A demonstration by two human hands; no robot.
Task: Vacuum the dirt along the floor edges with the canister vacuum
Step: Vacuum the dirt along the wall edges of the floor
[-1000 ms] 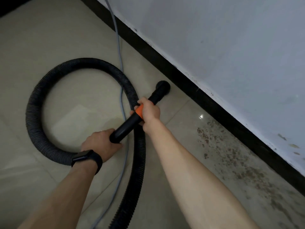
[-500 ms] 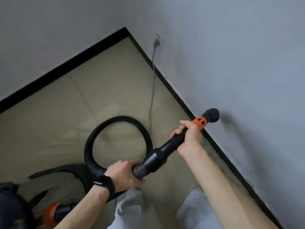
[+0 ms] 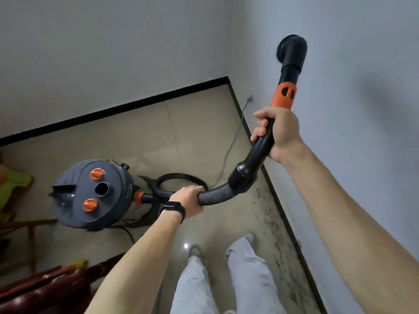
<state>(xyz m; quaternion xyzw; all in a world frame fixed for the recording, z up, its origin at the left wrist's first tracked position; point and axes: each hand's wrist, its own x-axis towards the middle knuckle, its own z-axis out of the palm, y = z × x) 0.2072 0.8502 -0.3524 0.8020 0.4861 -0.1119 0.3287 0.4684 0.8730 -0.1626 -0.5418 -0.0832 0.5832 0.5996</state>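
My right hand (image 3: pixel 277 132) grips the black curved wand (image 3: pixel 260 150) just below its orange collar (image 3: pixel 284 95). The round brush nozzle (image 3: pixel 291 49) is raised high in the air in front of the right wall. My left hand (image 3: pixel 188 201), with a black watch on the wrist, holds the ribbed hose (image 3: pixel 216 193) where it meets the wand. The grey canister vacuum (image 3: pixel 95 193) with orange caps stands on the floor to the left. Brown dirt (image 3: pixel 275 225) lies along the black skirting by the right wall.
A grey power cord (image 3: pixel 233 141) runs from a wall socket near the corner down across the tiles. My legs in light trousers (image 3: pixel 226 275) stand beside the dirt. Dark wooden furniture (image 3: pixel 45 288) and a green-orange item (image 3: pixel 11 184) sit at the left.
I have stood up and the view has risen. The nozzle went from the floor edge up into the air by the wall. The canister has come into view.
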